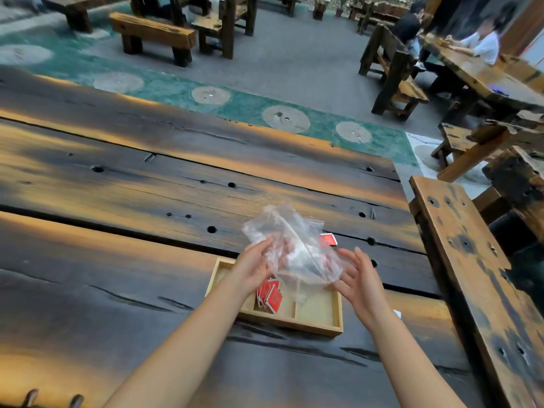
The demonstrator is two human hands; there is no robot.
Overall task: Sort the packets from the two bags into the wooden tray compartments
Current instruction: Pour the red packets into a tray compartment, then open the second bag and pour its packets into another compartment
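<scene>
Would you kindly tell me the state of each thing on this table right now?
tray: flat on the table, open-topped.
red packets: piled in the tray's middle compartment.
plastic bag: held up above the tray, crumpled, looks empty.
stray red packet: lying on the table beyond the tray.
left hand: grips the plastic bag.
right hand: open, at the bag's lower corner.
</scene>
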